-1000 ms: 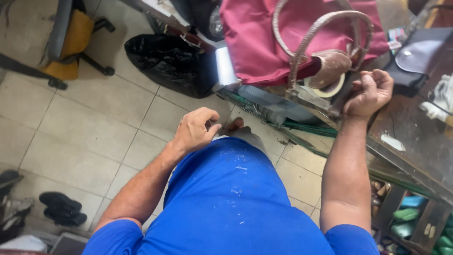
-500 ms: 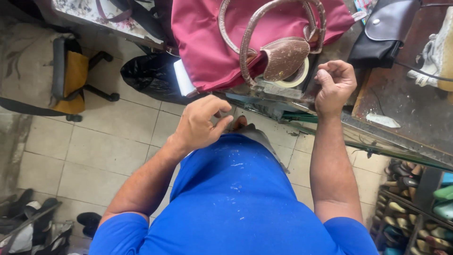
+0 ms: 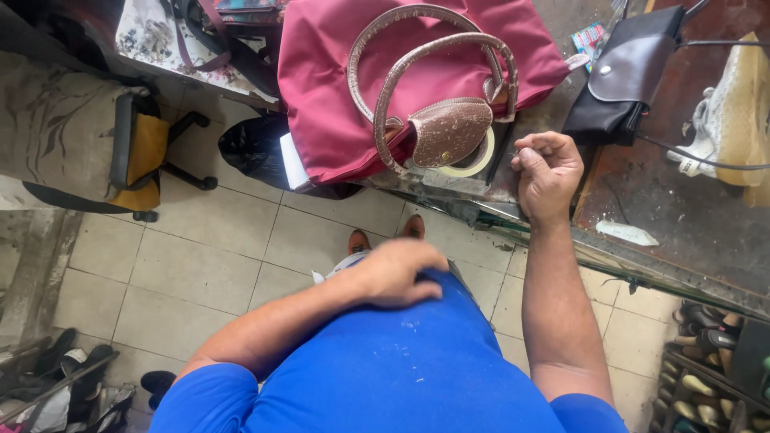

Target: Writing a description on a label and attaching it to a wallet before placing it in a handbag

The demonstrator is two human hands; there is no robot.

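Cluttered workbench (image 3: pixel 642 200); right hand (image 3: pixel 548 174) pinched shut beside maroon handbag (image 3: pixel 345 88).

1 head camera looks steeply down, close.

Worn workbench (image 3: pixel 674 216): crimson handbag (image 3: pixel 353 88), tape roll (image 3: pixel 473 160), black pouch (image 3: pixel 626 76), sneaker (image 3: pixel 734 112)

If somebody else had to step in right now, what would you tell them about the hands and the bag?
Left hand: empty, resting flat on the blue shirt at the waist.
Right hand: fingers curled at the counter edge, pinching something too thin to make out.
Red bag: lies on the counter, brown handles looped on top, flap closed, a roll of tape beside it.
Black pouch: further right, untouched.
Done: bag laid out.
Left: no hand is on the bag yet.
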